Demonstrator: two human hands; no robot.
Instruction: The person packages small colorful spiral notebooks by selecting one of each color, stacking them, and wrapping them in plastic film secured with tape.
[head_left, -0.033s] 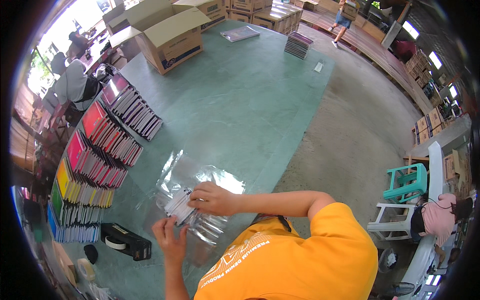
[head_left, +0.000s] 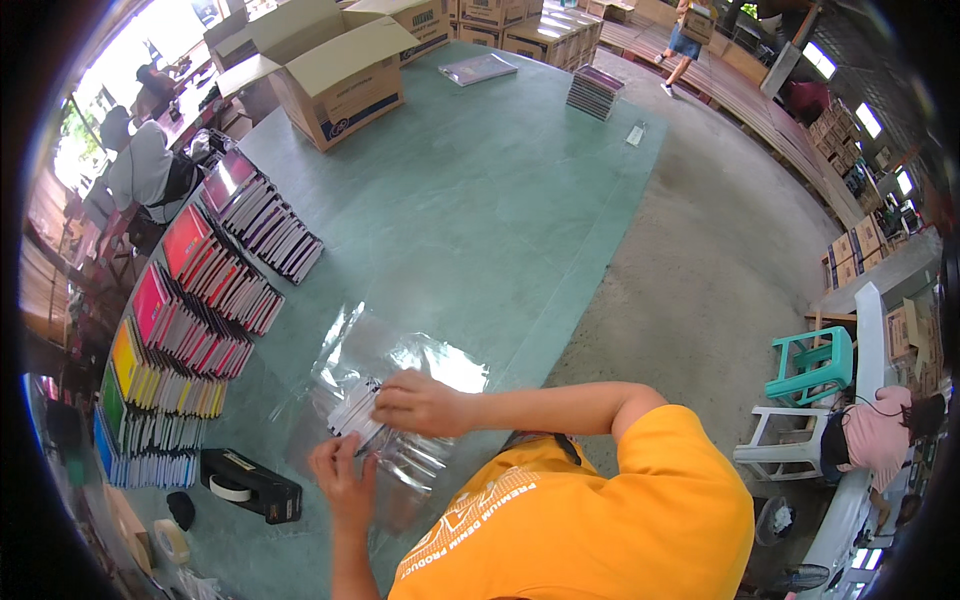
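Note:
A small stack of white printed labels [head_left: 350, 408] lies on clear plastic bags [head_left: 440, 362] near the front of the green table. My right hand [head_left: 422, 404] comes in from the right, its fingers curled closed over the labels' right side. At the near edge of the stack is my left hand [head_left: 343, 478], with bent fingers and the thumb at the paper; its grip is partly hidden. The bags are crinkled and shiny, spreading beneath both hands.
Rows of coloured notebooks [head_left: 190, 330] stand along the left. A black tape dispenser [head_left: 250, 485] and a tape roll [head_left: 172, 540] sit closer. An open carton [head_left: 345, 95] and a notebook stack [head_left: 594, 92] are at the far side. Stools [head_left: 812, 362] stand right, beside a person.
My right hand has shifted very slightly toward me and to the left over the labels. Otherwise the table looks the same.

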